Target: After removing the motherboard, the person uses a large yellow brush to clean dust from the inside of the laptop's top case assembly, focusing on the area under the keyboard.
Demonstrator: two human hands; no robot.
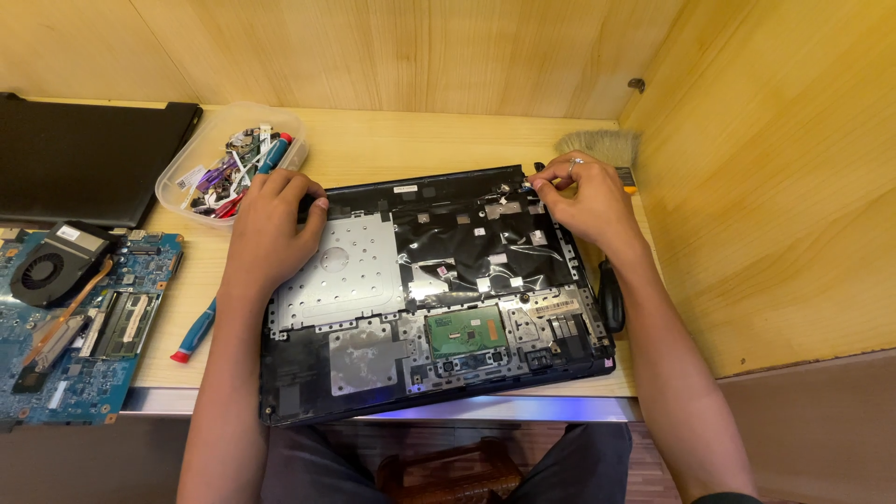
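Opened black plastic laptop base (439, 327), its stamped silver metal plate and green touchpad board exposed, lies flat on the pale wooden worktop (392, 145). Left hand (271, 229) presses palm-down on its upper left edge, grip released. Right hand (583, 201) pinches a small part at the upper right corner, beside a bristly brush (597, 145).

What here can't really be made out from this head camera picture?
- What the right hand pinches at the laptop shell's far edge: hidden by its fingers.
- The shell corner under the left hand.
- The parts in the plastic tub: too small.
- The blue circuit board: cut off at the left edge.
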